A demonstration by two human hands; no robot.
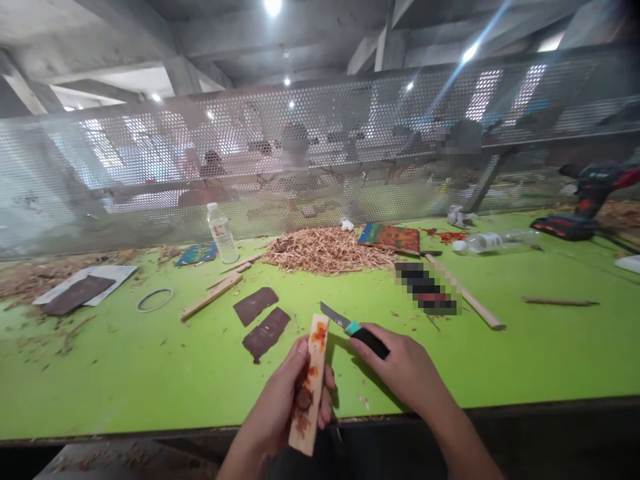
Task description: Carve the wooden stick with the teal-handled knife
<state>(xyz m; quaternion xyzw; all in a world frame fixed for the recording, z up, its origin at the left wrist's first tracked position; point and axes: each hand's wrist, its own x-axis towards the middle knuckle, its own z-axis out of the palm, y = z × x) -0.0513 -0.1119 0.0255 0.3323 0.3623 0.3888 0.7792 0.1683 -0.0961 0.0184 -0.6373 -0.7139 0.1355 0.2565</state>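
Note:
My left hand (280, 393) is wrapped round a flat strip of pale wood (311, 383), held tilted over the table's front edge. Orange flower marks and brown patches show on the strip's face. In my right hand (400, 363) is a utility knife (367, 339) with a black and teal handle. Its blade points up and left, just beyond the strip's upper end and apart from it. Left of the strip, two pieces of brown sandpaper (266, 333) lie on the green table (165, 373).
Behind my hands is a heap of wood shavings (325, 252). A clear bottle (223, 235) stands left of it; another bottle (495, 241) lies at right near a power drill (583, 200). Wooden sticks (213, 297) and a ring (155, 300) lie left. A perforated metal screen (320, 150) borders the back.

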